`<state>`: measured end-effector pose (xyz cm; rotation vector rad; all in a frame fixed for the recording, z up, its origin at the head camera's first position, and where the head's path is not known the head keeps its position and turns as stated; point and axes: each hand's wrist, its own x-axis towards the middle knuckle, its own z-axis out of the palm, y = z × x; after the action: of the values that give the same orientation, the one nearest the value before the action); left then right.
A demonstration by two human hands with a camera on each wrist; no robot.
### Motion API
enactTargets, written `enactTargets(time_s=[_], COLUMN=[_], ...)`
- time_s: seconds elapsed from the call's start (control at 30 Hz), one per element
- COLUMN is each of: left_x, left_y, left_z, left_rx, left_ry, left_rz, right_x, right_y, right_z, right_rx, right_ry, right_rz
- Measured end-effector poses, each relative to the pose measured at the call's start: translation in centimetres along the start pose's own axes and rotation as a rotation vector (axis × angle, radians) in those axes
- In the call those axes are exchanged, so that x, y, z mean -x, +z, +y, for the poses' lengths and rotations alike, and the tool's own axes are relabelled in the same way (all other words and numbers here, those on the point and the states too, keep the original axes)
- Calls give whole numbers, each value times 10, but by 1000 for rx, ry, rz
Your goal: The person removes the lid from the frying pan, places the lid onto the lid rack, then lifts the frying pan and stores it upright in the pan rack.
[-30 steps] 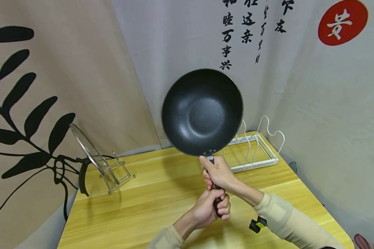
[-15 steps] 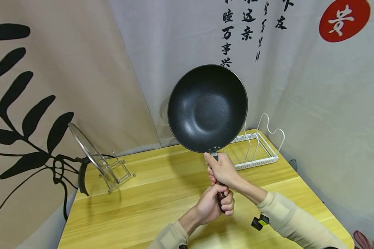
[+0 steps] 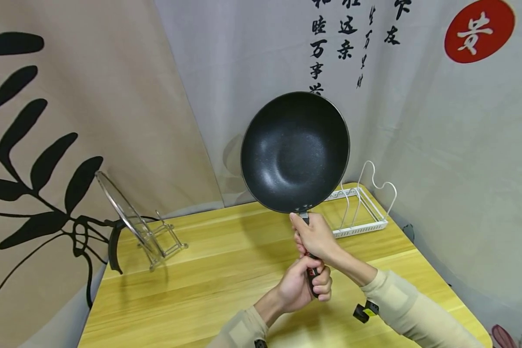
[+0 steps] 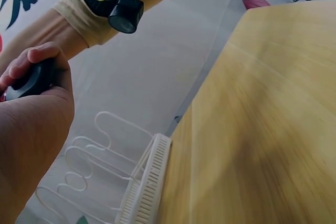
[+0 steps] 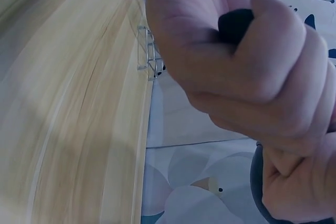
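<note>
A black wok (image 3: 296, 150) is held up above the table, tilted so its dark inside faces the head camera. My right hand (image 3: 319, 237) grips its handle near the pan end, the thumb lying along the top. Below it, my left hand (image 3: 297, 287) is wrapped round the lower part of the black handle (image 3: 314, 282). The two hands touch or nearly touch. In the left wrist view, the handle's dark end (image 4: 34, 80) pokes out of the curled left hand.
A white wire rack (image 3: 361, 227) stands behind the hands at the back right of the wooden table (image 3: 200, 299). At the back left, a metal stand (image 3: 171, 249) bears a round lid (image 3: 126, 212) on a slant. Printed curtains hang behind.
The wok and both hands have shifted slightly to the right and a little upward, by a small amount. Both hands keep their grip on the handle.
</note>
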<state>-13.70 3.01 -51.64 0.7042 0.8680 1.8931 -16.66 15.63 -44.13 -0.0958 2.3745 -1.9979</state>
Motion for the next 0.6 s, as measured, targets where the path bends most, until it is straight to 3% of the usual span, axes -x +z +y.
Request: enactTargets(time_s=[0.6], left_x=[-13], left_y=[7], left_z=[0], left_rx=[11], left_ry=[24], left_rz=[-81], right_x=[4], right_y=[-17], right_z=[-4], right_rx=[74], right_ry=[-5], right_rz=[54])
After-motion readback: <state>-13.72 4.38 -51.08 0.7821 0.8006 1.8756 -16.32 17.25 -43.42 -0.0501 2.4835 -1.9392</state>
